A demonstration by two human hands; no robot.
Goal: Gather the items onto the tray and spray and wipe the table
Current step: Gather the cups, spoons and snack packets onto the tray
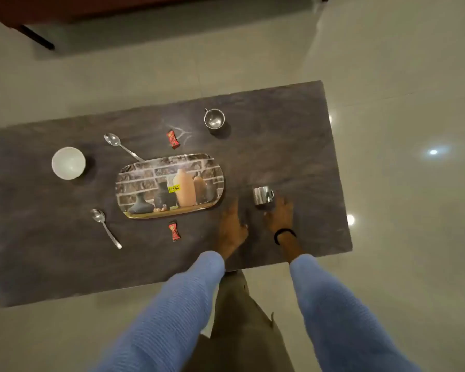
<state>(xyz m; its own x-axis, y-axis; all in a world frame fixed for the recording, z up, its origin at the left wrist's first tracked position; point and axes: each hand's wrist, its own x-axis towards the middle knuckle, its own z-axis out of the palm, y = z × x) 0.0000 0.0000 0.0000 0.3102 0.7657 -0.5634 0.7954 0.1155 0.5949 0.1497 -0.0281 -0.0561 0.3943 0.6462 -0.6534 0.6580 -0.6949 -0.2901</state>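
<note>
View from a head-worn camera, looking down at a dark stone-patterned table (293, 146) and a person's two hands in pale blue sleeves.

The right hand (279, 216), with a black band (285, 233) at the wrist, reaches forward with fingers spread and loose. A small steel cup (263, 196) stands upright just beyond its fingertips. Whether they touch the cup cannot be told. The hand seems poised to pick it up first, since it is the nearest item.

The left hand (232, 226) hovers flat beside the right one with straight fingers, holding nothing. Its fingertips point at the near corner of the tray (145, 178).

The tray, printed with vases and a brick wall, lies just left of the left hand and carries nothing yet, so gathering appears barely begun. It sits in the middle of the scattered items, within easy reach of each.

A second steel cup (214, 118) stands well ahead of both hands. One red sweet wrapper (173, 139) lies beyond the tray, and another (174, 231) lies just left of the left hand. Two spoons (111, 139) (98, 215) and a white bowl (68, 162) lie farther left.
</note>
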